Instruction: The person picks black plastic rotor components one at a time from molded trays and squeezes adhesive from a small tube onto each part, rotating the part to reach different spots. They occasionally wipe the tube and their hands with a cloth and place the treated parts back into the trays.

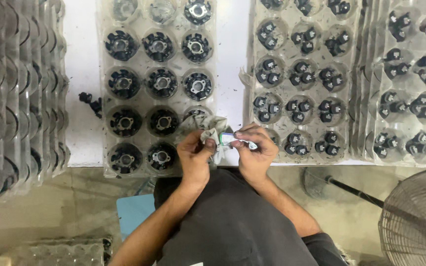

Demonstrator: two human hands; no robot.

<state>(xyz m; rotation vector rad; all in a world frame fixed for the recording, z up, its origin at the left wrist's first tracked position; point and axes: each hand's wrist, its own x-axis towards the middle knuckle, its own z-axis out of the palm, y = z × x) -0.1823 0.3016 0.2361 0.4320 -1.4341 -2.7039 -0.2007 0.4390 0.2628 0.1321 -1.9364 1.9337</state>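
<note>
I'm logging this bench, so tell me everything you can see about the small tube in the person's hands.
The small tube looks like white plastic with a green band near its left end. It lies roughly level above the table's front edge, pinched in the right hand's fingertips, its right end poking past them. The left hand holds a crumpled grey cloth against its left end. Whether it is capped cannot be told.

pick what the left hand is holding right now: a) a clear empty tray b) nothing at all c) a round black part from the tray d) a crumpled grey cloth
d: the left hand grips a crumpled grey cloth over the near edge of the white table, while the right hand pinches a small white tube beside it.
</note>
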